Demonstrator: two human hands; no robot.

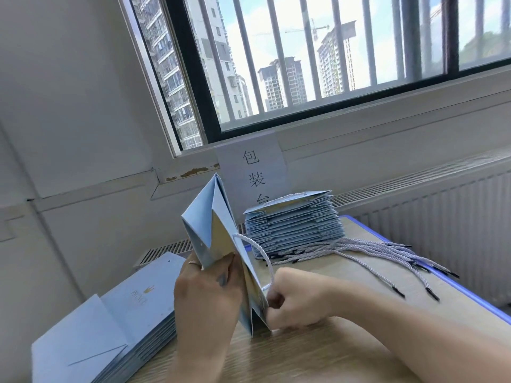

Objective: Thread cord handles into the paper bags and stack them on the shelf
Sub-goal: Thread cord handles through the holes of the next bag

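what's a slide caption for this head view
Blue paper bag held in the left hand while the right hand grips its cord handle

The wooden tabletop (282,355) lies bare at the near edge between the forearms, and again along its blue right rim. A stack of flat light-blue paper bags (110,327) fills the left corner. An upright folded light-blue bag (204,225), gripped by the left hand (204,297), blocks the middle, its looped white twisted cord (267,258) pinched in the right hand (296,297). Behind stands a taller stack of handled blue bags (293,225) (close to the wall). Loose black-tipped white cords (373,251) fan across the right.
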